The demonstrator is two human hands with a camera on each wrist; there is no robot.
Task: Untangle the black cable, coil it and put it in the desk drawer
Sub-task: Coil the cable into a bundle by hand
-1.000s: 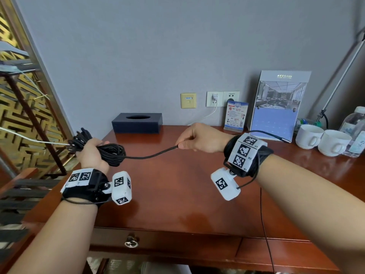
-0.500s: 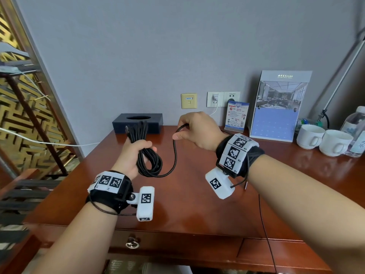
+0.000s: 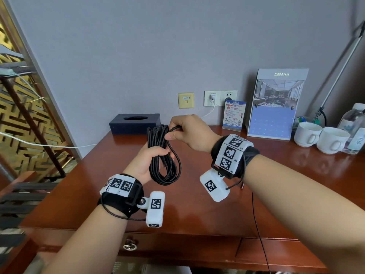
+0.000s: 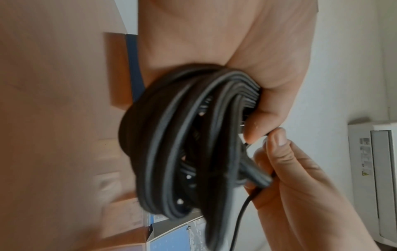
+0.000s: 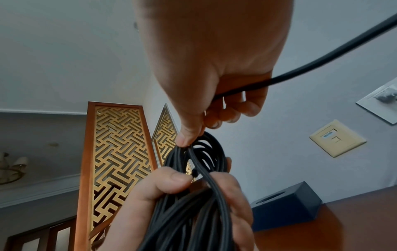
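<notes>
Above brown wooden desk (image 3: 197,204), my left hand (image 3: 146,163) gripped coiled black rubber cable (image 3: 164,155), long axis upright. My right hand (image 3: 189,131), nearer coil top, pinched loose end, touching coil. Closed drawer (image 3: 138,246) lay below-front.

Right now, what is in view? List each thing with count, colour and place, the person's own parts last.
black cable: one, black, coiled, held above the desk
desk: one, reddish-brown wood
drawer: one, front edge of the desk, shut, metal ring pull
tissue box: one, dark blue, back left of the desk
cups: two, white, back right
water bottle: one, clear, behind the cups
leaflet stand: one, blue-grey, against the wall
small card: one, blue and white, left of the stand
wall sockets: white, white plug in one
left hand: grips the coil
right hand: pinches the cable's last loop at the coil's top
</notes>
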